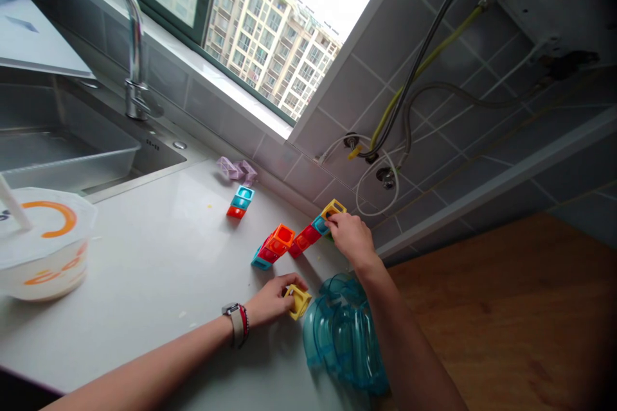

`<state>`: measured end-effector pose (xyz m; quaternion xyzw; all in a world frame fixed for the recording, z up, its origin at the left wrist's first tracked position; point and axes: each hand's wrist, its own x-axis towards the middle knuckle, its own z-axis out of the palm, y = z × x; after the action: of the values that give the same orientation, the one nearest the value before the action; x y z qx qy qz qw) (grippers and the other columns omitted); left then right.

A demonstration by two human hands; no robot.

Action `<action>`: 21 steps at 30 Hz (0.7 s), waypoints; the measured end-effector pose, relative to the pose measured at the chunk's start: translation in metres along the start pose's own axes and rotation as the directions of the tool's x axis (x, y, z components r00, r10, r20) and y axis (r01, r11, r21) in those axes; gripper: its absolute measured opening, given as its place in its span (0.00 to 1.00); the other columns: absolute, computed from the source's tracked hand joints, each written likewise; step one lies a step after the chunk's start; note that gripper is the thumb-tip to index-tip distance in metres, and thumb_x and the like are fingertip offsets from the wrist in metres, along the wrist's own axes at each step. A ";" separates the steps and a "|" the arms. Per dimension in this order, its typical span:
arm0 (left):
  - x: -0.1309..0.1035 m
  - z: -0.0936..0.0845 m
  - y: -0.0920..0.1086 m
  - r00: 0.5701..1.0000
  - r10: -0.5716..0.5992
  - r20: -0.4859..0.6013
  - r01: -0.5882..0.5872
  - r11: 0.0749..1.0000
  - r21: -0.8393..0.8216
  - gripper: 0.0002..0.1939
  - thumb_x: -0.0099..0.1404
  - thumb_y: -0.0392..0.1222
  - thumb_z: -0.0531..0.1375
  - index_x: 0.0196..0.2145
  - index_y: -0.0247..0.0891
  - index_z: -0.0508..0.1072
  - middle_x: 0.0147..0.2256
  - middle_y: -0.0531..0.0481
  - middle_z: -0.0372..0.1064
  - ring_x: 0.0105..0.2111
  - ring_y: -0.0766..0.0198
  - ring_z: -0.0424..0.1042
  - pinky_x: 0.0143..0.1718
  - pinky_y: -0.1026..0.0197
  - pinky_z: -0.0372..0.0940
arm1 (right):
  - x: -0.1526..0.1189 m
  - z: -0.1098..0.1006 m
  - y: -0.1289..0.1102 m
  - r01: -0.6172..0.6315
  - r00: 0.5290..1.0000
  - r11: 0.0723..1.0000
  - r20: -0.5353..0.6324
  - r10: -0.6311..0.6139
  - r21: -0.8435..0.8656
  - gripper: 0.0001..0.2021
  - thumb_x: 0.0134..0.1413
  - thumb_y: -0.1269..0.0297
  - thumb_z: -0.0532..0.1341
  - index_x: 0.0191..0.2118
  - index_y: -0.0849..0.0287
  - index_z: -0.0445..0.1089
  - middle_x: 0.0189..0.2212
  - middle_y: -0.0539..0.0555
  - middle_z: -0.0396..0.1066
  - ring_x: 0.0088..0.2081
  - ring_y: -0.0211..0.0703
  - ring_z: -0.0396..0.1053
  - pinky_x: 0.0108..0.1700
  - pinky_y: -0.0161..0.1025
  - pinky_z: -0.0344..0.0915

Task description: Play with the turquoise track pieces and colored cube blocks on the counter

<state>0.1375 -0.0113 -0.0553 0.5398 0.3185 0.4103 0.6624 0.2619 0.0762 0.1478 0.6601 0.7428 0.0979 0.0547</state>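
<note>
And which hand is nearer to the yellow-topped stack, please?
Right: the right hand touches the yellow-topped stack near its top; the left hand is apart from it, holding a yellow block.

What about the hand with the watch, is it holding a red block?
No, the left hand, with the watch on its wrist, holds a yellow block.

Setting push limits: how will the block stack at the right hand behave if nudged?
The block stack is tall and narrow, so it may tip before sliding. It looks hollow, so probably light; square edges suggest little rolling.
</note>
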 end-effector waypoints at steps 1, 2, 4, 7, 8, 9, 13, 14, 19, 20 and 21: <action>0.000 0.000 -0.001 1.000 0.000 0.000 0.000 1.000 0.002 0.23 0.46 0.35 0.54 0.42 0.35 0.73 0.35 0.48 0.76 0.35 0.57 0.74 0.36 0.59 0.67 | 0.000 0.001 0.000 0.004 1.000 1.000 -0.004 -0.004 0.004 0.14 0.68 0.54 0.58 0.45 0.49 0.81 0.39 0.59 0.82 0.40 0.53 0.80 0.39 0.40 0.66; 0.000 0.000 -0.001 1.000 0.000 0.001 0.000 1.000 0.005 0.23 0.46 0.35 0.54 0.42 0.35 0.73 0.35 0.48 0.75 0.35 0.57 0.74 0.36 0.59 0.67 | 0.000 0.002 0.000 0.011 1.000 1.000 -0.009 -0.011 0.008 0.14 0.68 0.55 0.58 0.46 0.49 0.80 0.40 0.60 0.82 0.40 0.53 0.80 0.39 0.40 0.66; 0.000 0.000 -0.002 1.000 0.000 -0.001 0.000 1.000 0.014 0.22 0.47 0.35 0.54 0.42 0.35 0.73 0.35 0.48 0.75 0.35 0.57 0.74 0.35 0.59 0.67 | 0.000 0.005 0.000 0.030 0.999 0.999 -0.021 -0.030 0.019 0.14 0.68 0.55 0.57 0.47 0.48 0.80 0.41 0.60 0.82 0.41 0.54 0.79 0.40 0.40 0.66; 0.001 0.000 -0.003 1.000 0.000 0.003 0.000 1.000 0.018 0.23 0.47 0.35 0.54 0.42 0.35 0.73 0.34 0.48 0.75 0.35 0.57 0.74 0.36 0.60 0.67 | -0.001 0.006 0.003 0.061 0.998 0.997 -0.035 -0.059 0.043 0.14 0.68 0.56 0.58 0.48 0.48 0.80 0.41 0.59 0.82 0.41 0.53 0.79 0.40 0.39 0.65; 0.001 0.000 -0.002 1.000 0.000 0.002 0.000 1.000 0.016 0.23 0.47 0.35 0.54 0.42 0.35 0.72 0.34 0.48 0.75 0.35 0.57 0.74 0.36 0.60 0.67 | -0.001 0.007 0.004 0.068 0.997 0.996 -0.037 -0.066 0.054 0.14 0.68 0.56 0.58 0.48 0.48 0.80 0.42 0.59 0.82 0.42 0.53 0.79 0.40 0.39 0.65; 0.001 0.000 -0.002 1.000 -0.002 0.002 0.002 1.000 0.011 0.23 0.46 0.34 0.54 0.42 0.35 0.72 0.35 0.48 0.75 0.35 0.57 0.74 0.36 0.60 0.68 | -0.002 0.007 0.007 0.073 0.997 0.995 -0.039 -0.071 0.067 0.13 0.68 0.56 0.59 0.49 0.48 0.80 0.42 0.58 0.82 0.42 0.52 0.79 0.39 0.38 0.65; 0.000 0.000 -0.001 1.000 -0.019 0.000 0.019 1.000 -0.007 0.23 0.46 0.34 0.54 0.42 0.36 0.72 0.36 0.48 0.76 0.36 0.57 0.74 0.37 0.60 0.68 | -0.002 0.012 0.015 0.085 0.995 0.989 -0.057 -0.079 0.120 0.15 0.69 0.52 0.57 0.47 0.47 0.80 0.38 0.55 0.83 0.38 0.48 0.79 0.36 0.36 0.62; -0.001 0.000 0.000 1.000 -0.024 0.000 0.024 1.000 -0.009 0.23 0.46 0.34 0.54 0.42 0.36 0.72 0.37 0.48 0.76 0.36 0.57 0.74 0.37 0.60 0.68 | -0.003 0.014 0.016 0.089 0.994 0.987 -0.068 -0.081 0.132 0.16 0.70 0.51 0.55 0.46 0.47 0.80 0.37 0.55 0.83 0.37 0.47 0.79 0.35 0.35 0.62; -0.001 0.000 0.000 0.999 -0.035 -0.005 0.035 0.999 -0.014 0.23 0.46 0.34 0.54 0.42 0.36 0.72 0.37 0.47 0.76 0.37 0.56 0.75 0.37 0.59 0.68 | -0.006 0.028 0.016 0.102 0.985 0.980 -0.159 -0.075 0.172 0.21 0.73 0.49 0.51 0.44 0.51 0.80 0.38 0.56 0.83 0.39 0.47 0.79 0.38 0.35 0.61; 0.000 0.000 0.000 0.999 -0.034 -0.005 0.034 0.999 -0.012 0.23 0.46 0.34 0.54 0.42 0.36 0.72 0.37 0.47 0.76 0.37 0.56 0.75 0.38 0.59 0.68 | -0.006 0.031 0.015 0.102 0.982 0.979 -0.177 -0.071 0.178 0.22 0.73 0.49 0.50 0.43 0.51 0.80 0.39 0.56 0.83 0.40 0.47 0.79 0.38 0.35 0.60; 0.000 0.000 0.000 0.999 -0.033 -0.005 0.033 0.999 -0.008 0.23 0.46 0.34 0.54 0.42 0.36 0.72 0.37 0.47 0.76 0.37 0.56 0.75 0.38 0.59 0.68 | -0.007 0.033 0.014 0.103 0.979 0.978 -0.193 -0.067 0.184 0.22 0.73 0.49 0.50 0.43 0.52 0.79 0.39 0.56 0.83 0.40 0.48 0.79 0.38 0.35 0.60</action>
<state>0.1374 -0.0116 -0.0557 0.5308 0.3275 0.4017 0.6705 0.2834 0.0734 0.1182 0.6178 0.7783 0.0841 -0.0746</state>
